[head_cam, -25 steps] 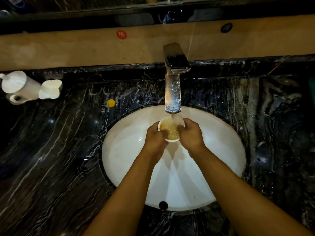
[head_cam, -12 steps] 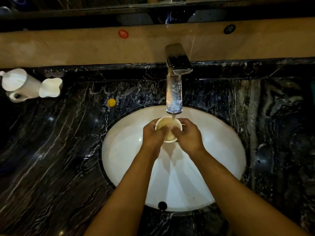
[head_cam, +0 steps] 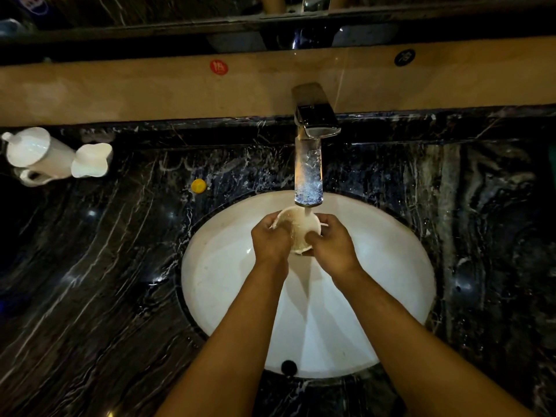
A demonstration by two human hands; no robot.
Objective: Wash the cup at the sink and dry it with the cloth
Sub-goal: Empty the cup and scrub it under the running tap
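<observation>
Cup (head_cam: pixel 298 233) held over the white sink (head_cam: pixel 222 284), tilted, right under the running tap (head_cam: pixel 310 173). Left hand (head_cam: pixel 270 239) and right hand (head_cam: pixel 329 245) each have their grip clamped on the cup's sides. Step in hand, by my reading: the wash, rinsing inside. Next calls for draining the cup, then finding the cloth, which is not in view. Cup's base and handle hidden by fingers. Dim light; white jugs (head_cam: pixel 42 156) on the table, details unclear.

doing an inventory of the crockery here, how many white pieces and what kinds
cups: 1, cup held by left hand and right hand under the tap
teapots: 1, teapot
jugs: 1, small jug beside it
total: 3
</observation>
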